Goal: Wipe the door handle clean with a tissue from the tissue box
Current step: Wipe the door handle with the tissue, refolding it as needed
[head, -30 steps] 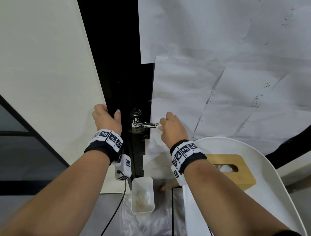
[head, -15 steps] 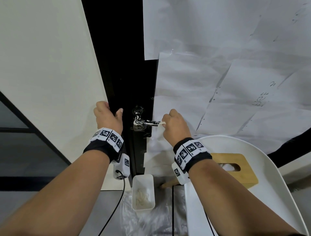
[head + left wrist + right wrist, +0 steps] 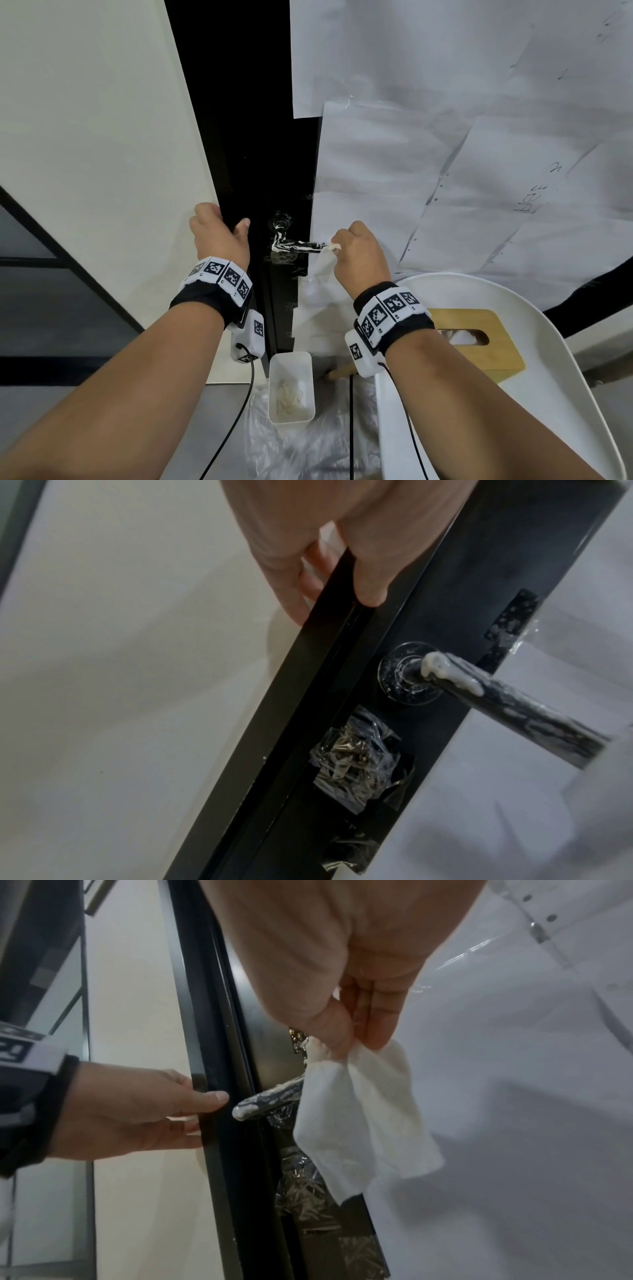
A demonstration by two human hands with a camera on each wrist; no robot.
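Pinching the tissue [image 3: 359, 1118], the right hand [image 3: 359, 255] sits at the free tip of the door handle [image 3: 297, 245], whose long axis runs leftward toward the left hand [image 3: 219, 236] gripping the door edge [image 3: 329, 631]; tissue-to-tip contact appears likely.

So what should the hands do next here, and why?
Probably the right hand should draw the tissue back along the door handle toward its base: thick white residue coats it there, and the left hand grips the door edge.

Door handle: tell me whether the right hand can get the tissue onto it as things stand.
Probably yes. The right hand pinches the tissue at the free end of the door handle, with nothing between them.
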